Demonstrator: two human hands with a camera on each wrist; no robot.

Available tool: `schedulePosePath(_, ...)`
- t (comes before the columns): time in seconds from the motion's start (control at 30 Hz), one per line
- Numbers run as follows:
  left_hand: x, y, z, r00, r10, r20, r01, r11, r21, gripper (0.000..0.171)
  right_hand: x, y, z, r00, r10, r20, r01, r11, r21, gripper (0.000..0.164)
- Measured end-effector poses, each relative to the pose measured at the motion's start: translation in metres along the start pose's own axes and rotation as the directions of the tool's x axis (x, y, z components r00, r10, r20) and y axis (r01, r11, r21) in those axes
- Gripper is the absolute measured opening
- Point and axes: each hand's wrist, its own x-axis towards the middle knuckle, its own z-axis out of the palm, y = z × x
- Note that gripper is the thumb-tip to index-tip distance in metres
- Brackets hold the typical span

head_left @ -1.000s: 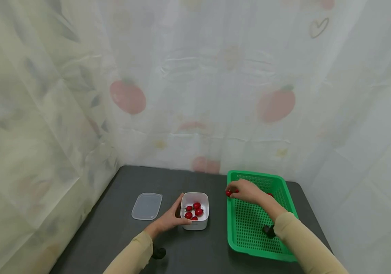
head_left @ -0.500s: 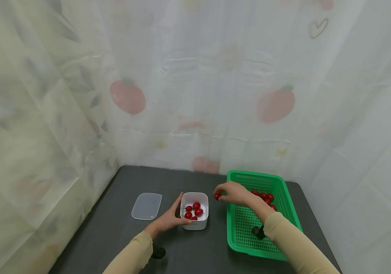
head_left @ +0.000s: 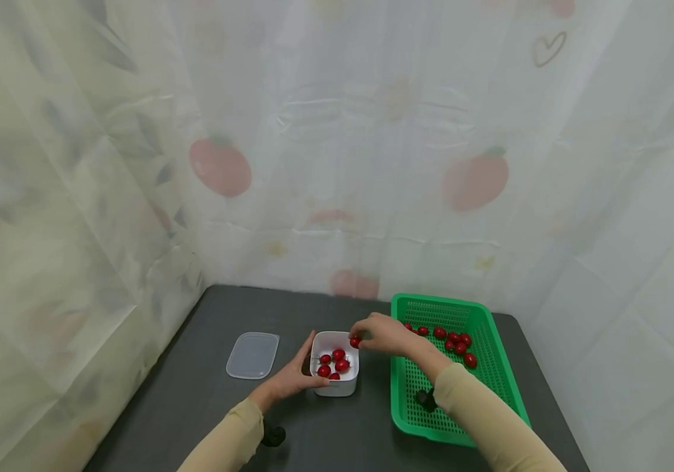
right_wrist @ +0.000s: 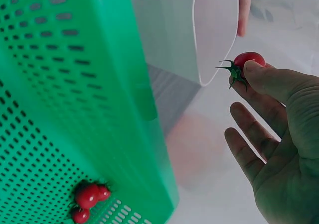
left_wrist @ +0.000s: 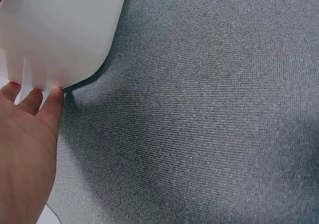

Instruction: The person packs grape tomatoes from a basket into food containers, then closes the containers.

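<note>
A white square container point(head_left: 337, 388) stands on the dark table with several cherry tomatoes point(head_left: 341, 365) inside. My left hand point(head_left: 290, 380) grips its left side, thumb along the near rim; in the left wrist view the fingertips point(left_wrist: 54, 97) press against the white wall. Between thumb and index finger of my right hand point(head_left: 385, 334) is a cherry tomato point(right_wrist: 249, 59) with a green calyx, held over the container's right back corner. The right hand's other fingers are spread apart. More cherry tomatoes point(head_left: 461, 347) lie at the back of the green basket point(head_left: 397, 400).
A translucent lid point(head_left: 253, 356) lies flat on the table point(head_left: 313, 432), left of the container. The green basket with its raised perforated walls stands under the right forearm. Patterned curtains point(head_left: 337, 164) hang behind and along both sides.
My right hand has moved left, from above the basket's left rim to the container, carrying the cherry tomato. Tomatoes in the basket have come into sight. The left hand keeps its place.
</note>
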Motion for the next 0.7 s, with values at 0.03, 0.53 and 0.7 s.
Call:
schedulePosePath(0.03, 0.000, 0.000, 0.000, 1.000, 0.005, 0.002, -0.005, 1.000, 0.002, 0.114, 0.002, -0.002, 0.001, 1.000, -0.001, 0.006, 0.001, 1.000, -0.001, 0.021)
schedulePosePath(0.53, -0.003, 0.002, -0.001, 0.999, 0.039, 0.025, -0.039, 0.999, -0.005, 0.117, 0.022, -0.020, 0.015, 0.998, -0.013, 0.065, 0.018, 0.997, -0.078, 0.018)
schedulePosePath(0.7, -0.003, 0.002, -0.001, 0.999, 0.043, 0.005, -0.043, 0.999, 0.026, 0.115, 0.025, -0.023, 0.021, 0.996, -0.012, 0.086, 0.020, 0.995, -0.100, 0.017)
